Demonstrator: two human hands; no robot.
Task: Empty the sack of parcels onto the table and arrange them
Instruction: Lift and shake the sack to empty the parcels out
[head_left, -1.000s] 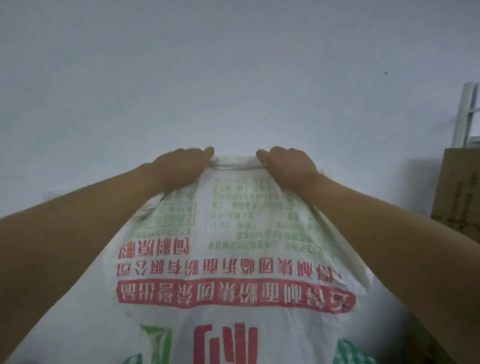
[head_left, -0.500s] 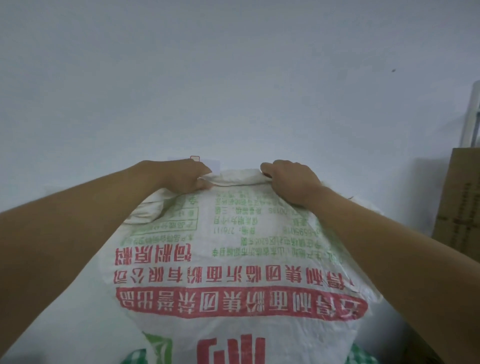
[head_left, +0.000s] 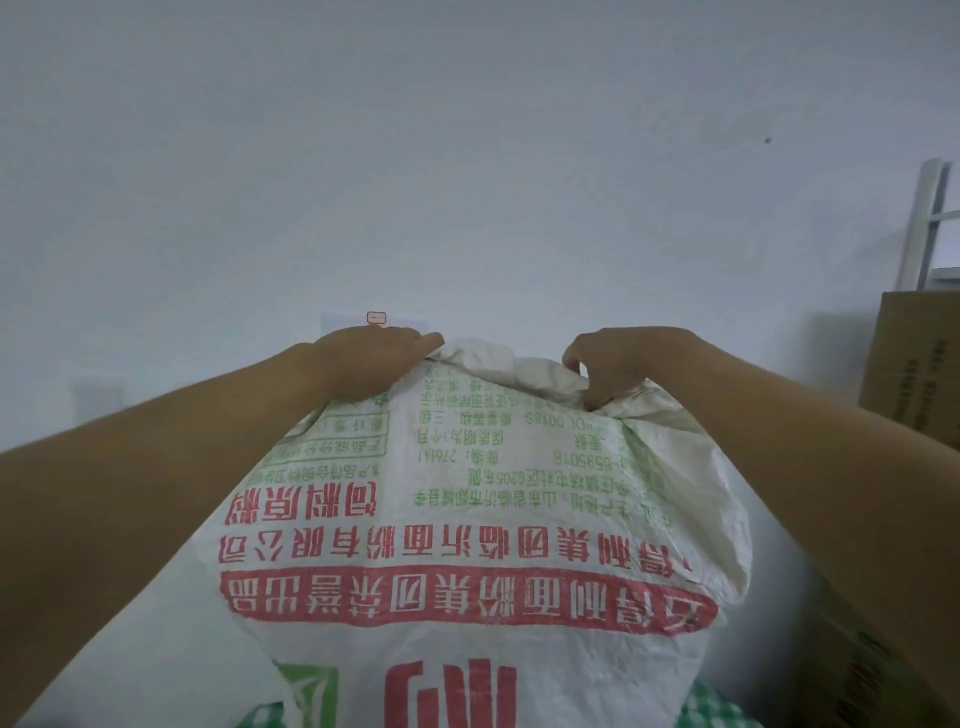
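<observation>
Woven sack (head_left: 467, 519), upended, required both the left hand (head_left: 363, 358) and the right hand (head_left: 618, 364), closed on its bunched end, to lift evenly.

The sack (head_left: 467, 519) carries upside-down Chinese print – big red characters, one row in a red band, and smaller green lines with the numbers "276111", "8595018", "6205" and "0018S". The box (head_left: 914, 374) at right has dark print, too blurred to read.
</observation>
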